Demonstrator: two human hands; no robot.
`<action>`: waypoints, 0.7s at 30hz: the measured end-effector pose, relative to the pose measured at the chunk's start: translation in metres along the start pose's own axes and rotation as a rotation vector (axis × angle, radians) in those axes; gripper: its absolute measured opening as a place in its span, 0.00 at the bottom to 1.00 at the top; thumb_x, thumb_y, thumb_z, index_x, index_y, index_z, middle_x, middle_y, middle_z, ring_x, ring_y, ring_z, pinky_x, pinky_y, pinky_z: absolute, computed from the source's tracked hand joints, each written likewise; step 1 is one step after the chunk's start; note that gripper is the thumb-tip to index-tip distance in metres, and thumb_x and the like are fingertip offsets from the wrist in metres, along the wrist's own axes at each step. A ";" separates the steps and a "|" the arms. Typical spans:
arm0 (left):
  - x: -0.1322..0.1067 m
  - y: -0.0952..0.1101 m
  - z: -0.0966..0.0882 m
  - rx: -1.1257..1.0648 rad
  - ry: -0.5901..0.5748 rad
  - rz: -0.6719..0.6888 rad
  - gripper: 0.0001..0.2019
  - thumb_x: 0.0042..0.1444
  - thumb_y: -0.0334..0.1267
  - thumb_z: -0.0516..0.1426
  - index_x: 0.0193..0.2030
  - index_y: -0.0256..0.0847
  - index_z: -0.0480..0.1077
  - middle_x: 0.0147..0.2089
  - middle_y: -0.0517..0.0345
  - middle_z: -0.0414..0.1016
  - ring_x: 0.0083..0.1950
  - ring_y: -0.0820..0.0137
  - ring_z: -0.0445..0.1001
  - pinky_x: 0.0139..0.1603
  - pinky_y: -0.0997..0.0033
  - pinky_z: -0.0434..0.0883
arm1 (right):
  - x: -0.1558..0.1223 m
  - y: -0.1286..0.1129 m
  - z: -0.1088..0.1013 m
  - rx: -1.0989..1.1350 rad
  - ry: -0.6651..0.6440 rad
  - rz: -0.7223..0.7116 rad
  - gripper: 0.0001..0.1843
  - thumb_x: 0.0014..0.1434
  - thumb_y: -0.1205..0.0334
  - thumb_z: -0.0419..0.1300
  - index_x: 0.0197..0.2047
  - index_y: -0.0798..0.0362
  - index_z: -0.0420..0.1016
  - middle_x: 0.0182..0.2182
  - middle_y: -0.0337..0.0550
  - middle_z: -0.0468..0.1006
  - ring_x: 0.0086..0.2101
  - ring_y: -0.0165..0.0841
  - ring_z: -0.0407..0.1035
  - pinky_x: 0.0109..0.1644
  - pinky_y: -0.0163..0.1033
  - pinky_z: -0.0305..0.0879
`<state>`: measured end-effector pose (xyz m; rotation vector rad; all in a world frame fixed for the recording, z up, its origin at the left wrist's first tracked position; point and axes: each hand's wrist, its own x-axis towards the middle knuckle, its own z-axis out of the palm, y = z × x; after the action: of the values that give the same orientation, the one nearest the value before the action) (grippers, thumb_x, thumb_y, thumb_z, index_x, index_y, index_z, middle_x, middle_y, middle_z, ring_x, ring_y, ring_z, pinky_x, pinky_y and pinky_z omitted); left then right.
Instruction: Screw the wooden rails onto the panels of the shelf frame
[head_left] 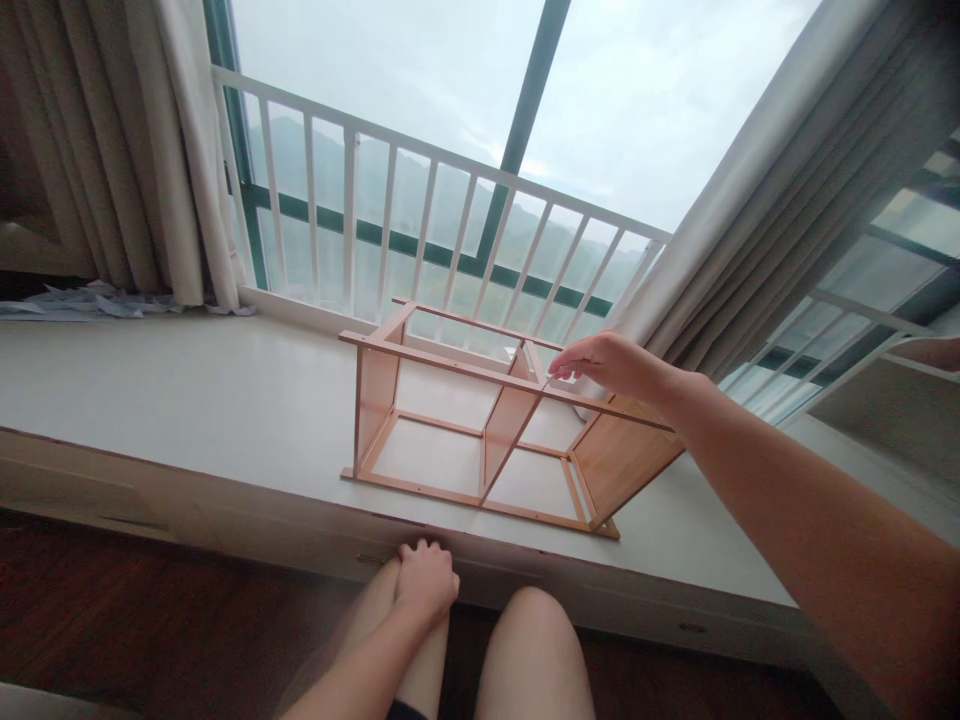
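Observation:
A light-brown wooden shelf frame [513,425] lies on its side on the white window ledge. It has slim rails and three panels, one at each end and one across the middle. My right hand [600,362] is over the upper rail, where the middle panel meets it. Its fingers are closed in a pinch at that joint; a thin sliver shows at the fingertips, too small to name. Down below the ledge, my left hand [427,578] rests over my left knee, fingers draped on it and holding no object.
The white ledge [225,400] runs along a large window with a white railing [431,165]. Beige curtains hang left [161,150] and right [739,200]. Crumpled pale sheets [97,300] lie at the far left. My right knee [534,640] is close to the ledge's front; dark flooring [112,610] lies beneath.

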<state>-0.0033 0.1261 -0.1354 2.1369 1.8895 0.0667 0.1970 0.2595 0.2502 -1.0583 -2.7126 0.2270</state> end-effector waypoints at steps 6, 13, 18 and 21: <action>-0.006 -0.009 -0.003 -0.011 0.033 -0.005 0.18 0.53 0.40 0.50 0.42 0.36 0.76 0.47 0.37 0.75 0.50 0.47 0.70 0.49 0.41 0.65 | 0.004 -0.002 0.008 -0.028 0.079 0.125 0.14 0.61 0.61 0.54 0.36 0.55 0.81 0.30 0.41 0.82 0.31 0.30 0.74 0.39 0.33 0.66; -0.023 -0.019 -0.012 -0.048 0.067 -0.013 0.16 0.55 0.42 0.50 0.41 0.38 0.76 0.48 0.40 0.74 0.52 0.49 0.68 0.51 0.43 0.64 | 0.009 -0.024 0.017 -0.185 0.177 0.279 0.18 0.60 0.58 0.54 0.24 0.55 0.77 0.17 0.39 0.75 0.22 0.28 0.68 0.32 0.34 0.60; -0.039 -0.028 -0.024 -0.060 0.070 -0.040 0.16 0.56 0.42 0.49 0.41 0.39 0.75 0.49 0.41 0.73 0.53 0.51 0.67 0.53 0.45 0.63 | 0.015 -0.034 0.021 -0.236 0.211 0.391 0.17 0.57 0.61 0.54 0.20 0.56 0.75 0.15 0.42 0.74 0.20 0.29 0.66 0.27 0.35 0.57; -0.047 -0.037 -0.029 -0.076 0.093 -0.054 0.16 0.57 0.42 0.48 0.42 0.41 0.75 0.49 0.43 0.73 0.53 0.52 0.67 0.53 0.46 0.63 | 0.017 -0.039 0.023 -0.275 0.207 0.421 0.19 0.57 0.62 0.54 0.17 0.55 0.73 0.15 0.44 0.74 0.19 0.30 0.66 0.26 0.36 0.56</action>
<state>-0.0523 0.0897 -0.1092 2.0649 1.9624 0.2269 0.1540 0.2414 0.2395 -1.6270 -2.3559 -0.1879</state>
